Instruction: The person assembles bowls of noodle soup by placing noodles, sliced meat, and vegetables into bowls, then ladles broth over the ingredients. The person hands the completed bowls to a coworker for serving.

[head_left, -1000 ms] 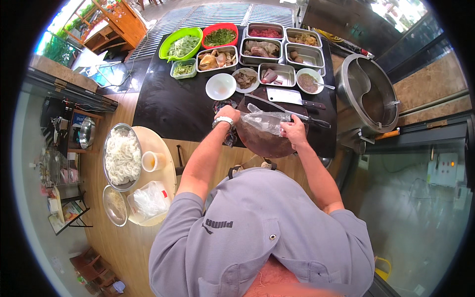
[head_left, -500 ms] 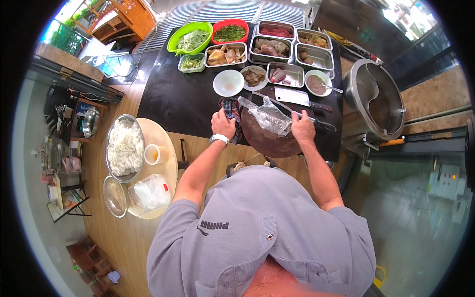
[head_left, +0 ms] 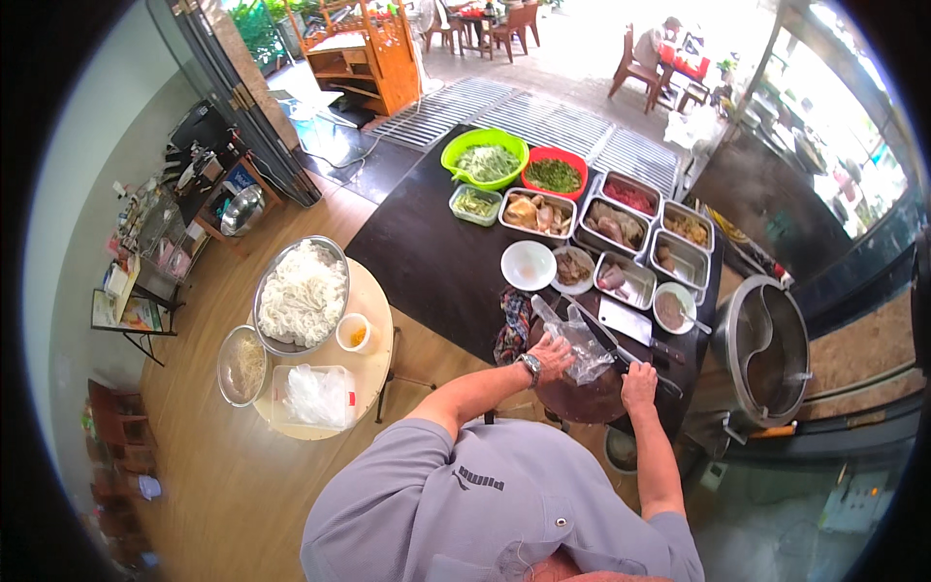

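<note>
A round brown chopping board lies at the table's near edge, with a crumpled clear plastic glove on it. My left hand, with a watch on the wrist, touches the glove's left side, fingers apart. My right hand is closed round the handle of a long narrow knife, whose blade points away to the far left beside the glove. Just beyond lies a cleaver with a broad blade and dark handle. A dark checked cloth is bunched left of the board.
Behind the board stand a white bowl, steel trays of meat, a green basin and a red basin of greens. A large steel pot is at the right. At the left, a round table carries noodles.
My left hand has moved off the cloth to the plastic glove on the board. My right hand stays on the knife. The view has shifted, showing more of the area beyond the table.
</note>
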`<state>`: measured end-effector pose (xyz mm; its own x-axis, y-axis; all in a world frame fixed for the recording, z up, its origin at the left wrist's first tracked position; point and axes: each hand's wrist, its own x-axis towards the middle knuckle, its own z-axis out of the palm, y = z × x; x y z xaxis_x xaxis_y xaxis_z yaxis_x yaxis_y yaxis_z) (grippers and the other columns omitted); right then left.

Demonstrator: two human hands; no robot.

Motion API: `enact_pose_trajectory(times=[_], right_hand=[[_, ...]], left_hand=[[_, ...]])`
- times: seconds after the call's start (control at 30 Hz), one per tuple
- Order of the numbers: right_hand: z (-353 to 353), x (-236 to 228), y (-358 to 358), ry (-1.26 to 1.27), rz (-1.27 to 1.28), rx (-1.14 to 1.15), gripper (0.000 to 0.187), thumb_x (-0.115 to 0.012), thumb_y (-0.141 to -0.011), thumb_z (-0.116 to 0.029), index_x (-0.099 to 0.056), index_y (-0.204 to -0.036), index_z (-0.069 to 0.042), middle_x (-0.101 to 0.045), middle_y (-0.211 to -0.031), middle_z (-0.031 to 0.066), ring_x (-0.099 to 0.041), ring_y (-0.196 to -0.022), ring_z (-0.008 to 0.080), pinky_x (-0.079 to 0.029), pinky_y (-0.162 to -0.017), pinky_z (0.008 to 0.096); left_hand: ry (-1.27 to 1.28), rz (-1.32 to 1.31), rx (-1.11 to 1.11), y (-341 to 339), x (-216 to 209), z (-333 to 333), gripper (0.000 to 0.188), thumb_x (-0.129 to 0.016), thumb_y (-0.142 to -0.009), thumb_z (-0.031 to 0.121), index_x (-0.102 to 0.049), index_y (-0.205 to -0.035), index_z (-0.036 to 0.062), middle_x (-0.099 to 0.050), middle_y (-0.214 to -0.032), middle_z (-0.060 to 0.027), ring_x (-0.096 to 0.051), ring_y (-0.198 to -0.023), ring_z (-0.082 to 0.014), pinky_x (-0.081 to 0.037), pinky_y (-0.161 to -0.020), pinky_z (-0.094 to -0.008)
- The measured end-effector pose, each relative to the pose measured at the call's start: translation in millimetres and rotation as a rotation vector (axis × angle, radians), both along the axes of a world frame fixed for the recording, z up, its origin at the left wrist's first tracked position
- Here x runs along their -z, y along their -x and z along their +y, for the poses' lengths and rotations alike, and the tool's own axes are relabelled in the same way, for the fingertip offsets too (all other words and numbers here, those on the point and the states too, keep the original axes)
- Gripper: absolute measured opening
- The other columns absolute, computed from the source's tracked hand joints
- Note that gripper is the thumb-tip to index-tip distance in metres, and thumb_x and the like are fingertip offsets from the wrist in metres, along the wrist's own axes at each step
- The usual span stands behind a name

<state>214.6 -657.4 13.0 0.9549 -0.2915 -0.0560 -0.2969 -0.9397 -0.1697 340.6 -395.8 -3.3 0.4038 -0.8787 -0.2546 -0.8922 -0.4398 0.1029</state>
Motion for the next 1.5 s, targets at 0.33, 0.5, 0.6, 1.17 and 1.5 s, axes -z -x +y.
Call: enact_pose_trajectory(times=[0.33, 0.5, 0.6, 1.17, 1.5], right_hand=[[-7.6, -17.1, 32.4, -0.308, -0.35, 0.057, 0.035, -0.063, -0.099, -0.015, -0.049, -0.123, 0.007, -0.05, -0.116, 0.0287, -0.052, -0.11, 0.047, -0.043, -0.097, 0.0529], [16.3, -36.3, 66.6, -0.347, -0.479, -0.013, 0.032, -0.06, -0.1, -0.014, -0.05, -0.123, 0.007, -0.051, -0.115, 0.0281, -0.051, -0.11, 0.046, -0.042, -0.1, 0.052], [34.1, -35.6, 74.7, -0.392, -0.476, 0.003, 0.031, -0.058, -0.102, -0.013, -0.049, -0.125, 0.007, -0.052, -0.119, 0.0291, -0.051, -0.113, 0.0456, -0.042, -0.101, 0.0518], [54.4, -2.3, 58.2, -0.144, -0.349, 0.003, 0.047, -0.076, -0.09, -0.024, -0.059, -0.128, -0.003, -0.057, -0.125, 0.0182, -0.055, -0.12, 0.0394, -0.044, -0.101, 0.0509], [113.9, -49.5, -15.2, -0.697, -0.541, -0.066, 0.03, -0.063, -0.094, -0.007, -0.069, -0.123, -0.002, -0.068, -0.112, 0.0185, -0.066, -0.105, 0.036, -0.053, -0.094, 0.042]], left_hand=[[0.115, -0.011, -0.071, 1.8, -3.1, 2.9, 0.076, -0.075, -0.087, 0.039, -0.046, -0.154, 0.0172, -0.045, -0.145, -0.0173, -0.041, -0.137, -0.0347, -0.033, -0.109, -0.0541], [0.175, 0.072, -0.154, 3.1, 2.3, 0.4, 0.095, -0.08, -0.082, 0.032, -0.032, -0.159, 0.005, -0.053, -0.142, -0.0174, -0.048, -0.133, -0.0341, -0.036, -0.111, -0.0487], [0.415, 0.062, -0.164, 9.7, 20.8, 11.3, 0.083, -0.071, -0.084, 0.017, -0.034, -0.157, 0.0013, -0.047, -0.15, -0.0223, -0.045, -0.14, -0.0383, -0.033, -0.117, -0.0517], [0.425, 0.205, -0.862, -23.8, 76.6, 101.8, 0.037, -0.063, -0.092, 0.017, -0.061, -0.127, 0.0086, -0.062, -0.121, -0.02, -0.06, -0.113, -0.0409, -0.05, -0.096, -0.0503], [1.041, 0.254, -0.544, 6.5, -125.6, 105.3, 0.017, -0.062, -0.095, 0.003, -0.06, -0.112, 0.0016, -0.063, -0.107, -0.0167, -0.061, -0.106, -0.0368, -0.047, -0.096, -0.0458]])
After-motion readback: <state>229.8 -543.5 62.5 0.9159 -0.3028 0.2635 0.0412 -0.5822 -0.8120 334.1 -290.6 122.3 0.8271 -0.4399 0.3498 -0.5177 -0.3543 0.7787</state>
